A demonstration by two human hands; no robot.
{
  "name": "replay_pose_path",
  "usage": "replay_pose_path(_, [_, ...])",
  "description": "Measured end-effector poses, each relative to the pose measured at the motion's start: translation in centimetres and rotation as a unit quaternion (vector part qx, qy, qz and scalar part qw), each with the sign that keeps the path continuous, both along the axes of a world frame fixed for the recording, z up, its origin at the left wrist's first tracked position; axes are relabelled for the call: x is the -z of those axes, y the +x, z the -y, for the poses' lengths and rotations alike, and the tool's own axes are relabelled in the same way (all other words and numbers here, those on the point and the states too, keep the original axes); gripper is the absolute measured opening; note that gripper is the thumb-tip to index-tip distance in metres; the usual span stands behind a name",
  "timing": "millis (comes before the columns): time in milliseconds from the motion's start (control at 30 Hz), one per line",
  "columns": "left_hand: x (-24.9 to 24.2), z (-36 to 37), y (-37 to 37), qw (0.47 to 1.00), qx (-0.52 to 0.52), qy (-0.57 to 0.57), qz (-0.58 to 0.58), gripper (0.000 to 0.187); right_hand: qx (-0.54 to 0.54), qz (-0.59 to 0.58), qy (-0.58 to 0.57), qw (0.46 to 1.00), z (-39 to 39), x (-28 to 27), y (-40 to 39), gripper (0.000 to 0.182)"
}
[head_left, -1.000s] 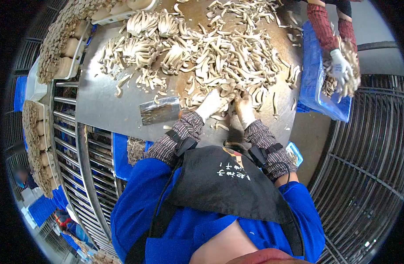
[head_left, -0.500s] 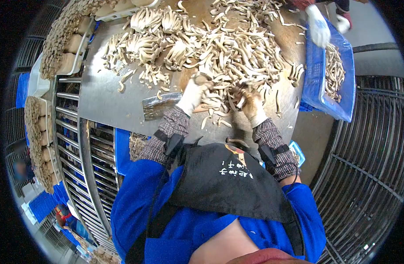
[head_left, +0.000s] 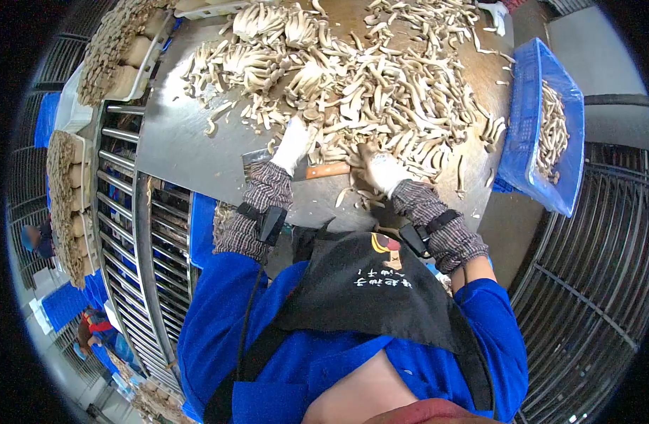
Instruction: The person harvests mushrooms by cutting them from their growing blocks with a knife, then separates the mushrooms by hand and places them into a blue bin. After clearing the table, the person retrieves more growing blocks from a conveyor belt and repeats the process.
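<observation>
Long pale mushrooms with brownish caps (head_left: pixel 381 92) lie in a broad heap on the metal table (head_left: pixel 190 152). My left hand (head_left: pixel 294 145), in a white glove, is at the near edge of the heap with its fingers closed round mushrooms. To its right, my right hand (head_left: pixel 382 169), in a stained white glove, reaches inward with curled fingers against the nearest mushrooms; what lies in them is hidden. Between my hands rests the wooden handle (head_left: pixel 328 170) of a broad-bladed knife, its blade partly covered by my left forearm.
A blue crate (head_left: pixel 526 134) lined with plastic holds mushrooms at the right. Another person's gloved hand (head_left: pixel 495 18) shows at the far right. Trays of mushroom clumps (head_left: pixel 116 60) stand on the left beside metal rails (head_left: pixel 120 187). Bunched mushrooms (head_left: pixel 257 63) lie at the back left.
My right hand has moved left, closer to the knife handle, which now shows more. My left hand has shifted slightly left. The other person's hand has left the blue crate. The view has shifted.
</observation>
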State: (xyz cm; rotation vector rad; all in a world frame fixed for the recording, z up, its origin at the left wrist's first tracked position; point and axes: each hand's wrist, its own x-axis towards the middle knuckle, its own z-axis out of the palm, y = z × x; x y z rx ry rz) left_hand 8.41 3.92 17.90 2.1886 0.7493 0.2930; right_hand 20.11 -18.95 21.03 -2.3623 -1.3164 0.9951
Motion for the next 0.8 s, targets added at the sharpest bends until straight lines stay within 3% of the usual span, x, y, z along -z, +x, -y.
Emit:
replay_pose_path(33, [-0.5, 0.1, -0.2, 0.989, 0.002, -0.150, -0.006, 0.031, 0.039, -0.004, 0.067, 0.997, 0.5, -0.2, 0.2, 0.051])
replay_pose_path(100, [0.6, 0.1, 0.1, 0.954, 0.004, -0.300, -0.004, 0.029, 0.165, -0.061, 0.095, 0.980, 1.1, 0.7, 1.2, 0.059])
replay_pose_path(133, [2.0, 0.0, -0.2, 0.972, 0.022, -0.232, 0.003, 0.028, 0.236, -0.075, 0.133, 0.960, 1.6, 1.5, 1.3, 0.063])
replay_pose_path(167, [3.9, 0.0, -0.6, 0.986, 0.040, -0.163, 0.008, 0.027, 0.251, -0.177, 0.169, 0.937, 1.5, -1.0, 1.9, 0.071])
replay_pose_path(200, [3.1, 0.5, -0.5, 0.987, 0.053, -0.153, 0.008, 0.024, 0.252, -0.175, 0.165, 0.937, 1.9, -1.2, 2.0, 0.071])
replay_pose_path(233, [2.2, 1.0, -0.4, 0.988, 0.065, -0.143, 0.008, 0.022, 0.321, -0.242, 0.166, 0.900, 2.2, -1.4, 2.0, 0.074])
replay_pose_path(267, [1.1, 2.1, -0.2, 0.987, 0.066, -0.144, 0.010, 0.022, 0.343, -0.288, 0.194, 0.873, 2.6, -1.6, 2.1, 0.077])
replay_pose_path(300, [0.4, 3.2, -0.2, 0.977, -0.001, -0.208, 0.051, 0.021, 0.363, -0.332, 0.222, 0.842, 2.9, -1.8, 2.1, 0.080])
replay_pose_path(333, [0.5, 4.0, 0.5, 0.962, -0.035, -0.240, 0.124, 0.023, 0.363, -0.331, 0.222, 0.842, 3.3, -1.7, 1.8, 0.080])
replay_pose_path(367, [0.3, 4.8, 1.1, 0.941, -0.062, -0.267, 0.198, 0.024, 0.327, -0.314, 0.300, 0.839, 3.5, -1.9, 1.2, 0.072])
replay_pose_path(400, [-0.1, 5.0, 1.2, 0.941, -0.063, -0.267, 0.198, 0.024, 0.374, -0.406, 0.313, 0.773, 3.5, -2.1, 1.1, 0.066])
replay_pose_path(433, [-0.4, 5.2, 1.0, 0.932, -0.038, -0.342, 0.115, 0.026, 0.422, -0.487, 0.325, 0.692, 3.5, -2.2, 1.0, 0.060])
replay_pose_path(533, [-6.2, 7.0, 1.8, 0.893, 0.004, -0.449, 0.024, 0.030, 0.410, -0.470, 0.348, 0.700, 3.3, -4.5, 0.1, 0.064])
replay_pose_path(600, [-4.5, 8.0, 2.2, 0.826, 0.036, -0.530, 0.185, 0.031, 0.392, -0.486, 0.375, 0.685, 3.3, -4.9, -0.3, 0.067])
replay_pose_path(633, [-2.0, 8.3, 2.3, 0.821, -0.016, -0.544, 0.175, 0.035, 0.375, -0.446, 0.378, 0.719, 3.4, -4.5, -0.2, 0.068])
replay_pose_path(700, [-7.0, 10.5, 2.4, 0.827, -0.019, -0.518, 0.216, 0.033, 0.372, -0.364, 0.373, 0.768, 3.9, -3.0, -0.2, 0.064])
replay_pose_path(733, [-9.7, 11.0, 2.6, 0.832, -0.022, -0.491, 0.258, 0.033, 0.372, -0.364, 0.373, 0.768, 4.0, -2.9, -0.1, 0.064])
replay_pose_path(767, [-10.7, 10.3, 2.6, 0.870, 0.051, -0.450, 0.194, 0.025, 0.367, -0.355, 0.348, 0.786, 4.1, -3.1, -0.2, 0.071])
replay_pose_path(800, [-11.4, 10.5, 2.6, 0.871, 0.050, -0.449, 0.194, 0.025, 0.362, -0.345, 0.322, 0.804, 4.2, -3.4, -0.3, 0.079])
